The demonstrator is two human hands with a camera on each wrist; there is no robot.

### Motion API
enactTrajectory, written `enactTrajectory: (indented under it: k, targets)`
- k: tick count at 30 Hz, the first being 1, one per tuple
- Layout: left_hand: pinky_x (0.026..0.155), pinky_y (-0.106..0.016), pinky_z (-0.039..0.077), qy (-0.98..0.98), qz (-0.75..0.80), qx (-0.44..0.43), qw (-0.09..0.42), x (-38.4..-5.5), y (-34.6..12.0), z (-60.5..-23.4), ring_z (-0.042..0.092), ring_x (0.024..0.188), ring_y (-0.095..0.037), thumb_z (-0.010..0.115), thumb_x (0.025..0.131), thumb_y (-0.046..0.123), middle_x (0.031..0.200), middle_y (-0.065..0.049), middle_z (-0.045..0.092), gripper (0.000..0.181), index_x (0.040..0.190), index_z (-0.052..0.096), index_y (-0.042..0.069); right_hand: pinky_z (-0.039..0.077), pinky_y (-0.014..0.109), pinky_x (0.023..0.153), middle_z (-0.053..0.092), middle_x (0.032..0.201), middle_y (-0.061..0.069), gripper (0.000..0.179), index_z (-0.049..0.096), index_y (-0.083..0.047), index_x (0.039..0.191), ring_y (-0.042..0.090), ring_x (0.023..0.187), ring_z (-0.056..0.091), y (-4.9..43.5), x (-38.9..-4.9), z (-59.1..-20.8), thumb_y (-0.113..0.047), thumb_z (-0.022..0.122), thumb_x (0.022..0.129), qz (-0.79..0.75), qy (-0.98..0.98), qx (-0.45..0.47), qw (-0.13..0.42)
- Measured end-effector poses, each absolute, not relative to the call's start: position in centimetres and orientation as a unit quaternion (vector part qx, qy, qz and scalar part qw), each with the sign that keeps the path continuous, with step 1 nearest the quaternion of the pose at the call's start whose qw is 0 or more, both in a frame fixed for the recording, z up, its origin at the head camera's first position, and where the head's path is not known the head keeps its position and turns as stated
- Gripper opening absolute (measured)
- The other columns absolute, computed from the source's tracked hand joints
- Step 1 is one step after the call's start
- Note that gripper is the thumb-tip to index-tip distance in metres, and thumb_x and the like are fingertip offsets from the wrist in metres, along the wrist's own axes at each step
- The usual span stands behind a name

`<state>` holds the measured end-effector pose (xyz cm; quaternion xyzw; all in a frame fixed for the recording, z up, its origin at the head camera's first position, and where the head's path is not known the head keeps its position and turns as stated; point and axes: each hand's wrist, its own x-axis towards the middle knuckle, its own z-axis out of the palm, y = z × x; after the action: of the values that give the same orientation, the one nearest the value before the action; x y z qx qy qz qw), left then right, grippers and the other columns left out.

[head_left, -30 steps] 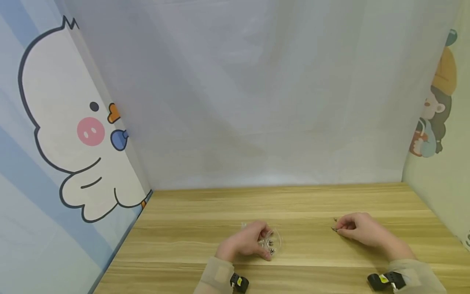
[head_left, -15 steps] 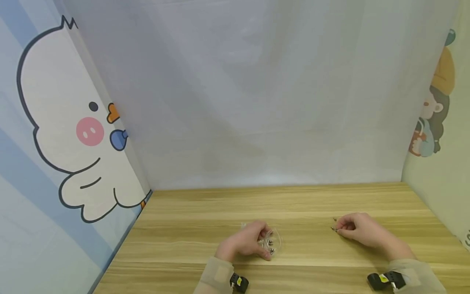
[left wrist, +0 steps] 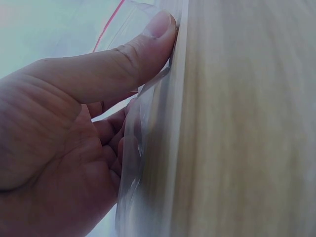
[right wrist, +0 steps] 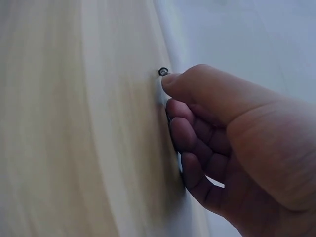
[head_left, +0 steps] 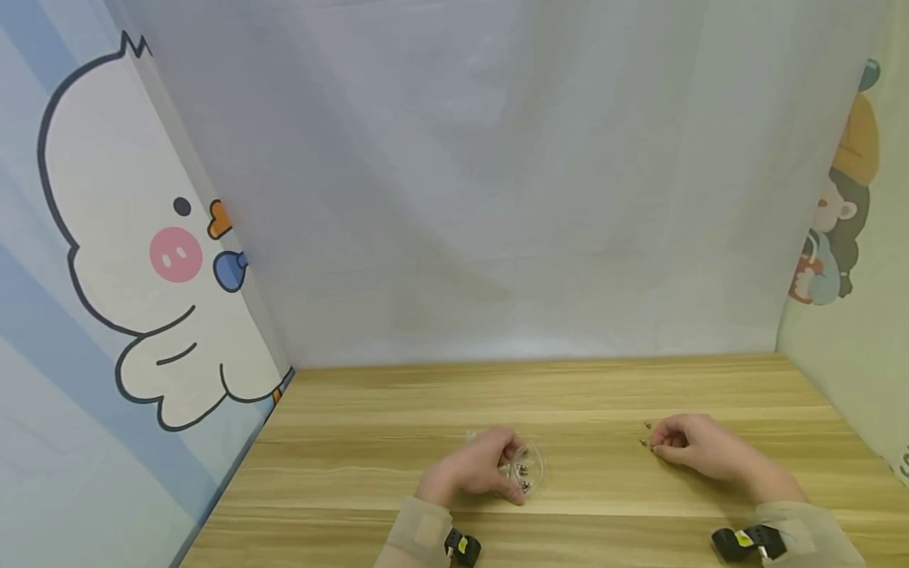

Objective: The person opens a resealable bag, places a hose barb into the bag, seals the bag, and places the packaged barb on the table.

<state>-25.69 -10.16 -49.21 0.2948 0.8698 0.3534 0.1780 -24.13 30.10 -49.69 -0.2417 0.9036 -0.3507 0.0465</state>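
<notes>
My left hand (head_left: pixel 483 464) holds a clear zip bag (head_left: pixel 537 465) at the table, its thumb along the near side and its fingers at the far side. Several small metal screws (head_left: pixel 525 486) lie inside the bag. A red seal line runs along the bag (left wrist: pixel 106 29) in the left wrist view. Farther right, my right hand (head_left: pixel 699 443) pinches a small screw (right wrist: pixel 163 71) at the tips of thumb and forefinger, close over the table. Two more small metal pieces, one farther back (head_left: pixel 648 425) and one nearer (head_left: pixel 643 442), lie just left of those fingertips.
The wood-grain table (head_left: pixel 582 394) ends at a hanging pale curtain (head_left: pixel 497 197) at the back. Cartoon-printed panels stand on the left (head_left: pixel 92 355) and right (head_left: pixel 845 339).
The right hand has shifted very slightly toward the near side, and the screw at its fingertips now sits a little apart from the piece beside it. The left hand and bag stay put.
</notes>
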Motion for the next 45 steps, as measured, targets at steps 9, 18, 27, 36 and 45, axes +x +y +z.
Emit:
enactTrajectory:
  k: [9, 18, 27, 36, 45]
  targets:
    - [0.093, -0.026, 0.049, 0.871, 0.354, 0.289, 0.178, -25.6, -10.1, -49.1, 0.052, 0.097, -0.007, 0.100, 0.071, 0.009, 0.106, 0.006, 0.057, 0.061, 0.120, 0.063, 0.009, 0.051, 0.025, 0.069, 0.066, 0.089, -0.010, 0.003, 0.072, -0.013, 0.099, 0.001, 0.079, 0.057, 28.3, -23.8, -48.6, -0.014, 0.075, 0.101, -0.352, 0.899, -0.255, 0.058]
    - [0.093, -0.025, 0.047, 0.875, 0.341, 0.293, 0.178, -25.7, -10.1, -49.2, 0.051, 0.097, -0.006, 0.100, 0.072, 0.011, 0.105, 0.007, 0.055, 0.061, 0.120, 0.063, 0.009, 0.055, 0.028, 0.072, 0.068, 0.091, -0.010, 0.001, 0.073, -0.015, 0.101, 0.004, 0.083, 0.061, 23.8, -23.5, -48.3, -0.015, 0.074, 0.101, -0.380, 0.869, -0.304, 0.093]
    - [0.094, -0.026, 0.048, 0.874, 0.351, 0.281, 0.184, -25.7, -10.1, -49.0, 0.051, 0.097, -0.007, 0.100, 0.072, 0.009, 0.106, 0.006, 0.056, 0.061, 0.121, 0.064, 0.008, 0.057, 0.028, 0.075, 0.068, 0.090, -0.014, 0.004, 0.073, -0.021, 0.098, 0.004, 0.083, 0.064, 19.8, -23.7, -49.3, -0.018, 0.077, 0.099, -0.390, 0.852, -0.335, 0.095]
    - [0.091, -0.025, 0.048, 0.870, 0.359, 0.281, 0.188, -25.9, -10.0, -49.0, 0.053, 0.096, -0.007, 0.099, 0.072, 0.008, 0.106, 0.006, 0.058, 0.059, 0.120, 0.064, 0.009, 0.056, 0.028, 0.074, 0.069, 0.087, -0.014, 0.007, 0.076, -0.019, 0.097, 0.004, 0.080, 0.063, 15.9, -24.0, -48.5, -0.012, 0.077, 0.096, -0.391, 0.857, -0.326, 0.080]
    - [0.090, -0.026, 0.048, 0.873, 0.352, 0.282, 0.184, -25.9, -10.1, -49.0, 0.052, 0.095, -0.007, 0.100, 0.072, 0.009, 0.105, 0.006, 0.057, 0.058, 0.118, 0.064, 0.010, 0.053, 0.025, 0.065, 0.065, 0.079, -0.015, 0.007, 0.076, -0.016, 0.092, 0.002, 0.071, 0.059, 14.0, -24.6, -49.2, -0.010, 0.079, 0.095, -0.386, 0.869, -0.306, 0.044]
